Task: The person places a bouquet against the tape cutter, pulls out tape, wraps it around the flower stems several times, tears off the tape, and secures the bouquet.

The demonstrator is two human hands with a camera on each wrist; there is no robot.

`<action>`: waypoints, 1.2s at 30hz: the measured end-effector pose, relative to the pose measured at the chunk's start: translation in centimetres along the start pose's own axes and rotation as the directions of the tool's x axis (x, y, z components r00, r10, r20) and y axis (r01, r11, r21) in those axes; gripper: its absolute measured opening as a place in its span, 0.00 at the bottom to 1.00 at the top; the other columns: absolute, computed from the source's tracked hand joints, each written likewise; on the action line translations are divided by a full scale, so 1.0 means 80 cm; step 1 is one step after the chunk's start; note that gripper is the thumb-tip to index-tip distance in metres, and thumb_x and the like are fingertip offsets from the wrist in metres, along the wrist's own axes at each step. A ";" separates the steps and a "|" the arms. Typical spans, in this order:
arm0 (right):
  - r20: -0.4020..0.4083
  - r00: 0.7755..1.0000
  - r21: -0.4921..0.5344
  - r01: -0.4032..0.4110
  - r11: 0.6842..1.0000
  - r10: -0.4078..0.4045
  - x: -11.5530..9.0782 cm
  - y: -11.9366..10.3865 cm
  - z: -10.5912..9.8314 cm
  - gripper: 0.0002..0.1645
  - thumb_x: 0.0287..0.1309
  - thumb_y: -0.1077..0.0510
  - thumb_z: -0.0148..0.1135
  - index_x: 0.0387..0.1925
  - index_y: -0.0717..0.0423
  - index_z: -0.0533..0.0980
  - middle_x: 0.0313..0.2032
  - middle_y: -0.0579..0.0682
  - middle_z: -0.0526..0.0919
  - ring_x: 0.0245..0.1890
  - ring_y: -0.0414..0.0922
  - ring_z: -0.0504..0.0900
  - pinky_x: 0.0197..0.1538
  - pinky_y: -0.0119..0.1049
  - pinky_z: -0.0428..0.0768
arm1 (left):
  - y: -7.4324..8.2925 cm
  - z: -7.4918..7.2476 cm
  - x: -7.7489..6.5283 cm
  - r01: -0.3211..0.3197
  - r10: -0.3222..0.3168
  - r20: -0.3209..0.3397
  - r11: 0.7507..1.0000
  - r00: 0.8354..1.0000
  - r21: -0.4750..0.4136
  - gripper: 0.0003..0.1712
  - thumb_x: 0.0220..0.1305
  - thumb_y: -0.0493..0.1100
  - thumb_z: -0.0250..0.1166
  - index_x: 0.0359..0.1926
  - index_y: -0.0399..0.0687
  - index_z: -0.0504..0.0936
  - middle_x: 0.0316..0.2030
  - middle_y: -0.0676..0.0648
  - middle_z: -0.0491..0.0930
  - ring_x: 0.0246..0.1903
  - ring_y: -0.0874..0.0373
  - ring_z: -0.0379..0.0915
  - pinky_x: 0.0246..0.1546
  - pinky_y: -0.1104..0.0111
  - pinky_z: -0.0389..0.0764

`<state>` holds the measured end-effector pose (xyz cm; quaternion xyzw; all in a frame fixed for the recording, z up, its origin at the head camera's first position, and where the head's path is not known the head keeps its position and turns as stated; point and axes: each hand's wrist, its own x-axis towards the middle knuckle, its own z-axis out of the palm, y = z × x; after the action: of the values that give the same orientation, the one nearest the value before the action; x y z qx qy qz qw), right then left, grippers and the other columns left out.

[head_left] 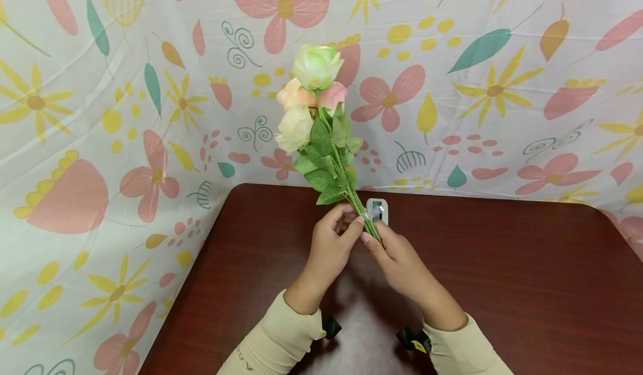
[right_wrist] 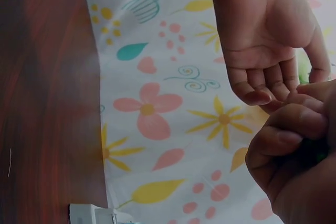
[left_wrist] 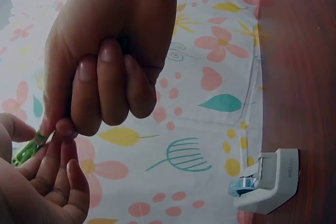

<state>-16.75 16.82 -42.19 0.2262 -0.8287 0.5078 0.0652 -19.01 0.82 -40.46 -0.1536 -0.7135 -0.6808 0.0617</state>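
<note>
A bunch of roses in pale green, peach, pink and cream leans up and left, its green stems running down between both hands. The left hand pinches the stems between thumb and fingers. Lower down, the right hand grips the stem ends, its thumb and index finger around them. A clear shiny strip, looking like tape, shows on the stems by the left thumb. In the left wrist view, the right hand has its fingers curled, and green stems show at the left hand.
A white tape dispenser stands on the dark red-brown table, just beyond the hands near the back edge. A flower-patterned cloth hangs behind and to the left of the table.
</note>
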 end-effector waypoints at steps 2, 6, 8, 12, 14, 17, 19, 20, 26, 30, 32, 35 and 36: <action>-0.026 0.999 -0.064 0.019 0.998 -0.021 0.000 0.000 0.001 0.03 0.76 0.58 0.52 0.42 0.52 0.71 0.23 0.38 0.60 0.22 0.32 0.60 0.27 0.31 0.66 | -0.001 0.002 0.000 0.000 0.000 -0.008 1.000 1.000 -0.001 0.10 0.69 0.41 0.63 0.48 0.44 0.84 0.39 0.41 0.84 0.32 0.64 0.78 0.34 0.73 0.76; -0.053 0.997 -0.122 0.047 0.991 -0.054 0.000 0.000 0.003 0.03 0.75 0.57 0.53 0.41 0.52 0.70 0.22 0.37 0.61 0.21 0.32 0.61 0.26 0.30 0.66 | -0.002 0.002 0.001 0.012 -0.012 -0.014 0.999 1.000 -0.030 0.10 0.69 0.42 0.64 0.48 0.44 0.84 0.38 0.40 0.84 0.31 0.64 0.77 0.33 0.74 0.76; -0.065 0.996 -0.136 0.047 0.990 -0.057 0.000 0.000 0.003 0.03 0.75 0.57 0.53 0.41 0.52 0.70 0.22 0.37 0.61 0.20 0.32 0.60 0.26 0.30 0.66 | -0.004 0.003 0.001 0.020 -0.021 -0.009 0.999 1.000 -0.050 0.11 0.69 0.42 0.64 0.48 0.42 0.84 0.38 0.39 0.84 0.32 0.64 0.77 0.34 0.73 0.76; -0.090 0.995 -0.161 0.030 0.987 -0.044 0.001 0.002 0.004 0.03 0.75 0.57 0.54 0.41 0.51 0.71 0.21 0.37 0.61 0.19 0.32 0.59 0.25 0.30 0.65 | -0.005 0.002 0.004 0.035 -0.034 0.005 0.995 0.999 -0.089 0.12 0.69 0.43 0.65 0.48 0.40 0.84 0.38 0.41 0.84 0.35 0.64 0.78 0.37 0.70 0.79; -0.101 0.994 -0.174 0.022 0.984 -0.041 0.001 0.003 0.004 0.02 0.74 0.57 0.55 0.41 0.51 0.71 0.21 0.37 0.61 0.19 0.32 0.59 0.25 0.30 0.65 | -0.007 0.003 0.005 0.044 -0.042 0.013 0.992 0.999 -0.122 0.12 0.69 0.42 0.66 0.48 0.39 0.84 0.37 0.44 0.84 0.35 0.63 0.78 0.38 0.70 0.80; -0.112 0.993 -0.186 0.020 0.982 -0.041 0.001 0.004 0.005 0.03 0.74 0.57 0.56 0.41 0.50 0.71 0.21 0.37 0.61 0.19 0.32 0.59 0.25 0.30 0.65 | -0.008 0.003 0.007 0.062 -0.059 0.020 0.979 0.998 -0.195 0.12 0.67 0.41 0.68 0.46 0.37 0.84 0.35 0.51 0.83 0.34 0.63 0.77 0.37 0.72 0.79; -0.115 0.992 -0.187 0.022 0.982 -0.044 0.002 0.005 0.006 0.03 0.73 0.57 0.56 0.41 0.50 0.71 0.21 0.37 0.61 0.19 0.32 0.59 0.25 0.30 0.65 | -0.009 0.004 0.009 0.072 -0.069 0.020 0.966 0.997 -0.247 0.13 0.66 0.41 0.69 0.46 0.35 0.84 0.34 0.54 0.83 0.34 0.64 0.76 0.37 0.73 0.79; -0.113 0.993 -0.183 0.020 0.983 -0.042 0.002 0.005 0.006 0.03 0.73 0.57 0.56 0.41 0.50 0.71 0.21 0.37 0.61 0.19 0.32 0.59 0.25 0.30 0.65 | -0.009 0.004 0.009 0.076 -0.074 0.018 0.961 0.997 -0.267 0.14 0.65 0.40 0.70 0.46 0.34 0.84 0.34 0.55 0.83 0.34 0.64 0.76 0.37 0.73 0.79; -0.053 0.998 -0.069 -0.030 0.997 0.027 0.004 0.009 0.006 0.06 0.76 0.54 0.52 0.39 0.50 0.71 0.21 0.40 0.61 0.20 0.34 0.59 0.26 0.32 0.65 | -0.014 0.001 0.012 0.089 -0.092 0.006 0.950 0.996 -0.298 0.13 0.63 0.38 0.71 0.44 0.32 0.84 0.32 0.56 0.82 0.32 0.64 0.75 0.36 0.71 0.79; 0.056 0.998 0.161 -0.049 0.986 0.040 0.005 0.012 0.005 0.12 0.80 0.55 0.45 0.41 0.56 0.71 0.19 0.45 0.63 0.17 0.37 0.60 0.22 0.34 0.65 | -0.017 -0.002 0.014 0.074 -0.073 0.015 0.954 0.997 -0.292 0.11 0.63 0.36 0.71 0.42 0.31 0.83 0.29 0.56 0.81 0.30 0.63 0.74 0.32 0.71 0.76; 0.117 0.993 0.292 -0.029 0.956 -0.005 0.006 0.014 0.003 0.16 0.81 0.57 0.38 0.42 0.62 0.71 0.17 0.49 0.62 0.15 0.40 0.60 0.19 0.34 0.64 | -0.018 -0.004 0.015 0.066 -0.061 0.028 0.951 0.998 -0.301 0.11 0.63 0.36 0.70 0.42 0.30 0.83 0.29 0.56 0.82 0.30 0.63 0.74 0.32 0.70 0.75; 0.188 0.977 0.464 0.002 0.886 -0.101 0.008 0.019 0.001 0.21 0.82 0.59 0.30 0.44 0.69 0.68 0.17 0.53 0.60 0.13 0.44 0.57 0.16 0.35 0.60 | -0.019 -0.006 0.015 0.057 -0.043 0.052 0.945 0.998 -0.322 0.11 0.64 0.36 0.70 0.40 0.30 0.82 0.28 0.57 0.82 0.32 0.62 0.75 0.33 0.69 0.75; 0.211 0.969 0.518 -0.002 0.856 -0.126 0.008 0.020 0.000 0.22 0.82 0.58 0.29 0.44 0.69 0.68 0.17 0.53 0.60 0.13 0.46 0.56 0.16 0.36 0.59 | -0.020 -0.006 0.016 0.055 -0.038 0.058 0.943 0.998 -0.327 0.10 0.64 0.37 0.70 0.40 0.31 0.82 0.28 0.57 0.82 0.32 0.62 0.75 0.33 0.70 0.76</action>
<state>-18.05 17.21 -43.28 0.3211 -0.6570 0.6773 -0.0804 -20.72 0.46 -41.57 -0.1621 -0.5948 -0.7874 0.0008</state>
